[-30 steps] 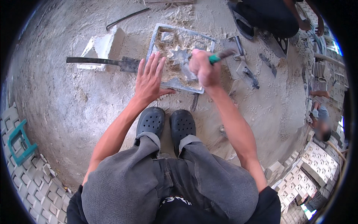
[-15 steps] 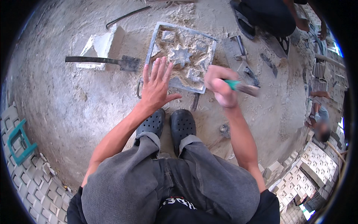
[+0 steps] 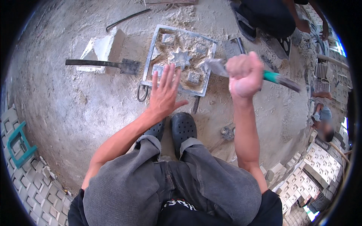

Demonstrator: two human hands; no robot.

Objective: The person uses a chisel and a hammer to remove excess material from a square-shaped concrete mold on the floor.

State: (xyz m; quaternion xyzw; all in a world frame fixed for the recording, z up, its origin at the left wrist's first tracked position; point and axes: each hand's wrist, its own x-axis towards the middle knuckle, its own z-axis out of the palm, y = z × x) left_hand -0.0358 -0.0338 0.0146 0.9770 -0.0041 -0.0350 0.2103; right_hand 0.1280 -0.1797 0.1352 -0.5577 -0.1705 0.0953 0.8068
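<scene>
Head view: my right hand [image 3: 244, 75] grips the green-handled trowel [image 3: 260, 74] raised, left hand [image 3: 164, 94] splayed open at the square metal star-pattern mould [image 3: 180, 60] — I reckon I'm mid-packing, next bringing the blade down squarely inside the frame.

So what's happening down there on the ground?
A person crouches over a square metal mould on a dusty cement floor; it holds sandy mix around a star shape. The left hand is spread flat at the mould's near edge. The right hand is raised in a fist around a green-handled trowel, its blade over the mould's right side. A flat scraper lies to the left by a white block, and another person sits beyond the mould.
</scene>
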